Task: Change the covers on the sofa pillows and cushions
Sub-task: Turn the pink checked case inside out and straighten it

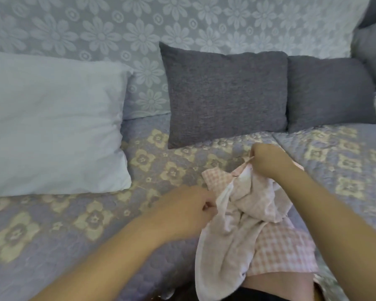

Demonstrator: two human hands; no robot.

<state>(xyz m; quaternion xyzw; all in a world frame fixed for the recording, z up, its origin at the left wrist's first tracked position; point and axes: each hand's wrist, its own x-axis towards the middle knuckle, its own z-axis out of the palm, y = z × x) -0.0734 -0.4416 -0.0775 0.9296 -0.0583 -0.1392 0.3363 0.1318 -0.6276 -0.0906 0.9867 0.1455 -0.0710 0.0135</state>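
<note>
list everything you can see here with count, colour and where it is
white pillow: 1, plain white, left on the sofa seat, leaning on the backrest
grey cushions: 2, dark grey, centre and right, upright against the backrest
pink checked cover: 1, pink and white, bunched at the front between the hands
seat cover: 1, lilac with cream flowers, over the seat
backrest cover: 1, pale grey with floral pattern, behind the cushions
hands: 2, left hand gripping the cover's near edge, right hand pinching its far edge
</note>
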